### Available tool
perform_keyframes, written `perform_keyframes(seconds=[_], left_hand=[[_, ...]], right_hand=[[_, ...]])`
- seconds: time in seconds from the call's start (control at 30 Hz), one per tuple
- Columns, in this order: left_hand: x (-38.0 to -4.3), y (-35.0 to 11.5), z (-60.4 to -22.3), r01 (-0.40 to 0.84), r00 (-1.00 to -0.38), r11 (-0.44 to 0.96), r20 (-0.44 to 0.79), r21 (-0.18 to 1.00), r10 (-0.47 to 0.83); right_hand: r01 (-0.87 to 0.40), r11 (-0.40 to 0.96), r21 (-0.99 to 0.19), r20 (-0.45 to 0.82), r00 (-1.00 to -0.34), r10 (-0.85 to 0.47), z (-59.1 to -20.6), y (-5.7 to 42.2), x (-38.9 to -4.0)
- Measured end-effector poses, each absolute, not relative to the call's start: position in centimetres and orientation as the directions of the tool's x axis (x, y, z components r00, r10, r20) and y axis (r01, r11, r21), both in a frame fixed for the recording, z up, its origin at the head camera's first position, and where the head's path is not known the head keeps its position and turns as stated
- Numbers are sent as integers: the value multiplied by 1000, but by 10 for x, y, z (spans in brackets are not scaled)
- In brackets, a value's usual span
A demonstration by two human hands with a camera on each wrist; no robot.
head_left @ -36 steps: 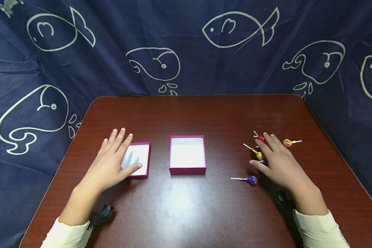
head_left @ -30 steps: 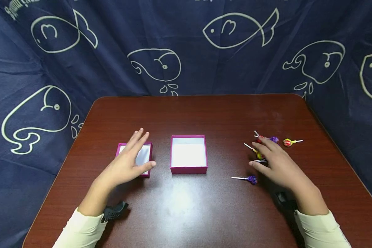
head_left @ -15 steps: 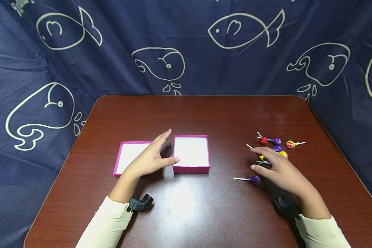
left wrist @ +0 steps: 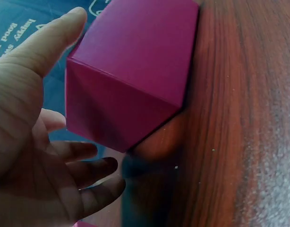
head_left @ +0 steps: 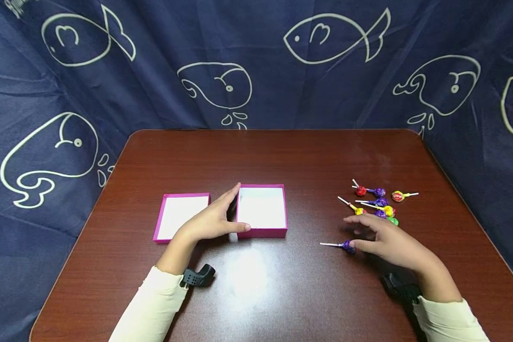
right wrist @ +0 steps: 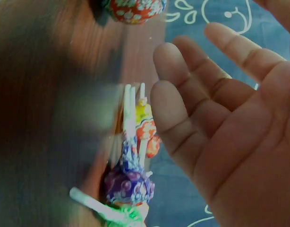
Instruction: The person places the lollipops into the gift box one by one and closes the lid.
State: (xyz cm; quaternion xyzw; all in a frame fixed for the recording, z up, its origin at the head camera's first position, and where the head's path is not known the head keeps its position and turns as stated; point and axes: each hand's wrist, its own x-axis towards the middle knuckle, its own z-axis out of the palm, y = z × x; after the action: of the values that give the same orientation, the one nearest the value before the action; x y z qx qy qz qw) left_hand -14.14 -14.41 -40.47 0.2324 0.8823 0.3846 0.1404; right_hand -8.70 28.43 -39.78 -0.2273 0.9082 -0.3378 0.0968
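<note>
A square magenta box [head_left: 262, 232] with a white inside stands at the middle of the table. My left hand [head_left: 213, 221] is at its left side, thumb over the front wall and index finger by the back left corner; in the left wrist view the other fingers are apart from the box [left wrist: 135, 52]. A purple lollipop [head_left: 348, 246] lies nearest my right hand [head_left: 393, 242], its stick pointing left. The thumb tip overlaps the candy in the head view; contact cannot be told. In the right wrist view the right hand's fingers [right wrist: 171, 106] are loosely bent, holding nothing.
A shallow magenta lid [head_left: 181, 218], white side up, lies left of the box. Several lollipops in purple, red, yellow and green lie in a cluster [head_left: 380, 209] beyond my right hand; a red-and-yellow lollipop [head_left: 398, 196] lies at its right. A dark blue curtain [head_left: 256, 95] hangs behind the table.
My left hand has moved right from over the lid to the box's left side. My right hand has moved slightly toward me, from the cluster to the near purple lollipop.
</note>
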Motion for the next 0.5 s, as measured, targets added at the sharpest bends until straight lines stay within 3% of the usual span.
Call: perform_keyframes(seconds=[0.5], left_hand=[[-143, -146, -405, 269, -839, 594, -119, 758, 531]], right_hand=[[-418, 590, -691, -19, -805, -593, -412, 292, -84]])
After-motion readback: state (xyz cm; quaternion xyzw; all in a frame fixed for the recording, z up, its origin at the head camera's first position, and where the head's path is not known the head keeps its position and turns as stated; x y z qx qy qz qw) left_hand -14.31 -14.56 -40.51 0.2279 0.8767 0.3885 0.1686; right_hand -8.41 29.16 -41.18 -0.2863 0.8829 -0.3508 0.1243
